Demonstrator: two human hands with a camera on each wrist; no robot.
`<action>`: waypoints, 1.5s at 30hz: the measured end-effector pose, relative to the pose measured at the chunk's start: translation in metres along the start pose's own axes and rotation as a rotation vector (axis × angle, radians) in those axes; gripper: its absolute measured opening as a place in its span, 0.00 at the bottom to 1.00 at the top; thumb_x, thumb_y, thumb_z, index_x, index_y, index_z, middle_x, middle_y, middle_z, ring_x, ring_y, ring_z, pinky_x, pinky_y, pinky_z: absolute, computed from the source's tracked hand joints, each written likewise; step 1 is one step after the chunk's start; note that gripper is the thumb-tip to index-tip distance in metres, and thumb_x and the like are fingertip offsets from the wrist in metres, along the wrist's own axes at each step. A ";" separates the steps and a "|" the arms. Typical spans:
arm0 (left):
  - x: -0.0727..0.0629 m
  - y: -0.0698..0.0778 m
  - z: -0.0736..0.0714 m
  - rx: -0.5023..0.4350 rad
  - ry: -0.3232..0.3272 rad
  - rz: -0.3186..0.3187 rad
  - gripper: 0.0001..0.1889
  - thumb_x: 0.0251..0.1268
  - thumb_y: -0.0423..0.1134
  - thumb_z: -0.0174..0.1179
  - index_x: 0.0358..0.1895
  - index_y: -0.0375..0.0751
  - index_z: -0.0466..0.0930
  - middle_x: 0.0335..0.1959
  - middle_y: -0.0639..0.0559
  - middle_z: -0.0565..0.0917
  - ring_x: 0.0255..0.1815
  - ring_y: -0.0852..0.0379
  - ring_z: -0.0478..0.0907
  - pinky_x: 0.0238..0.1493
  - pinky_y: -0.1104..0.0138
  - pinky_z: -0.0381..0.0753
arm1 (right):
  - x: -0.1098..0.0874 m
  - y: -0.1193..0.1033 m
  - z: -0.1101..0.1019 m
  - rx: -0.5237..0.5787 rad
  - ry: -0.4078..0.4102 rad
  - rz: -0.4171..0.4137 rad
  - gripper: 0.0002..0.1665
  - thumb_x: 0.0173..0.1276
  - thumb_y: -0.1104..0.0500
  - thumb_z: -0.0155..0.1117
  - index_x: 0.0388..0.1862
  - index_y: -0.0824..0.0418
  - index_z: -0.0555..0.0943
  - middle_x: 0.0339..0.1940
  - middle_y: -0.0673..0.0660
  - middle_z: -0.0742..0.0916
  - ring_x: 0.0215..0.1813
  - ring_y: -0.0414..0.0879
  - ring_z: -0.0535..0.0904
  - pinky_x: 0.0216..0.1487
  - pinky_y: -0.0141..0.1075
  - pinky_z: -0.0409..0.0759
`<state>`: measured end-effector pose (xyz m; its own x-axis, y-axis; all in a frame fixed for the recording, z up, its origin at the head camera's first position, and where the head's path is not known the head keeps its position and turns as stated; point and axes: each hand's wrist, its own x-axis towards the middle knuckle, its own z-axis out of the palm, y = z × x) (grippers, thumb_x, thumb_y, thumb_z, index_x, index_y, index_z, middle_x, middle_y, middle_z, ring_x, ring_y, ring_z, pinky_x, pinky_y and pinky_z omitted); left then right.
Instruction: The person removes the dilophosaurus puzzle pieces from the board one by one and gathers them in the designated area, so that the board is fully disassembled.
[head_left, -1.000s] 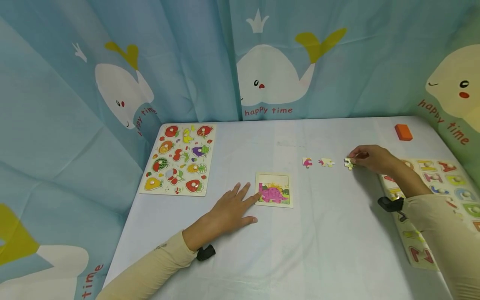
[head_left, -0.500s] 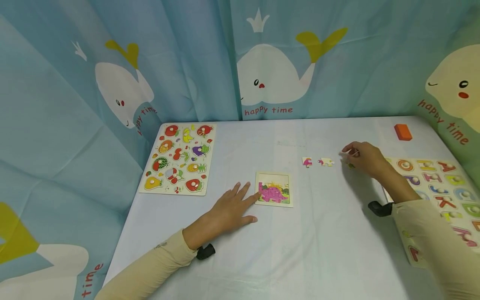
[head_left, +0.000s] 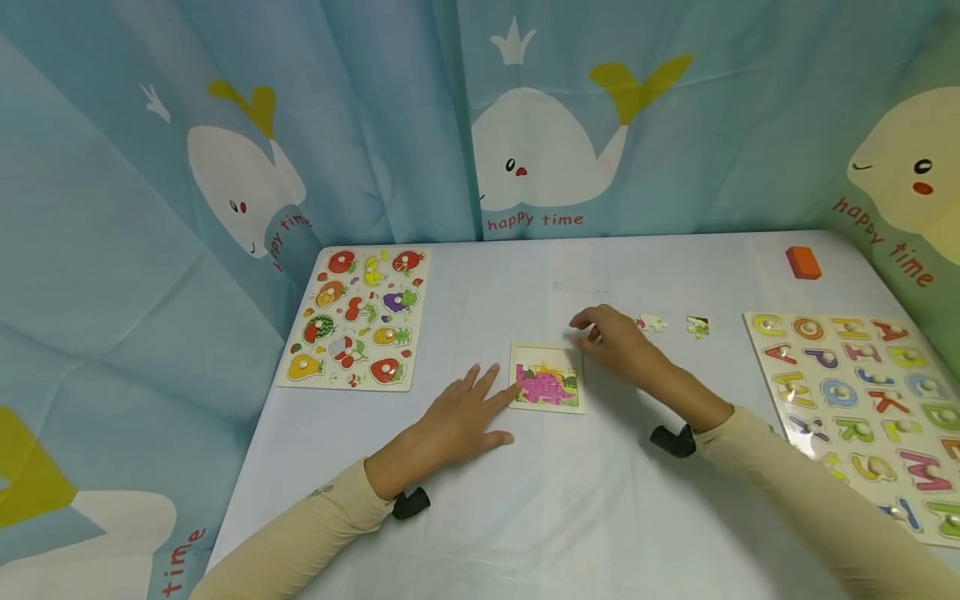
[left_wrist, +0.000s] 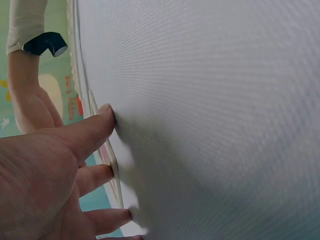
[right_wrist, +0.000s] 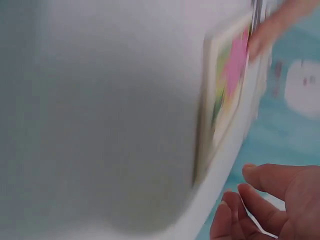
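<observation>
Shows pink dinosaur jigsaw, bare at 12 o'clock. Touches cream frame at 8 with spread, empty left hand; holds nothing in part-curled right hand at 1.

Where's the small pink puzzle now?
In the head view, the pink puzzle lies near the middle of the table, between the left hand and the right hand.

I'm getting pretty even light on the head feed, just soft shadow beside the right arm and glare on the letter board. Right wrist cam's smeary though: puzzle frame blurred, table under a big, dim, fuzzy shadow.
</observation>
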<state>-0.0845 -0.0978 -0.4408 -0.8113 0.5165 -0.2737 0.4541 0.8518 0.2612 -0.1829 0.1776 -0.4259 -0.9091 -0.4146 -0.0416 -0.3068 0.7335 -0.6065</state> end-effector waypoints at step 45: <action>0.002 -0.002 0.002 0.037 0.006 0.015 0.40 0.75 0.62 0.60 0.85 0.57 0.60 0.86 0.40 0.56 0.85 0.33 0.54 0.80 0.44 0.64 | -0.014 -0.045 0.061 0.002 0.011 -0.207 0.14 0.71 0.75 0.64 0.49 0.61 0.84 0.38 0.56 0.83 0.39 0.48 0.80 0.41 0.39 0.83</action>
<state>-0.0863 -0.0984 -0.4434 -0.8062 0.5291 -0.2648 0.4798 0.8465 0.2308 -0.1385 0.1172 -0.4465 -0.8299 -0.5502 0.0928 -0.4865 0.6321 -0.6031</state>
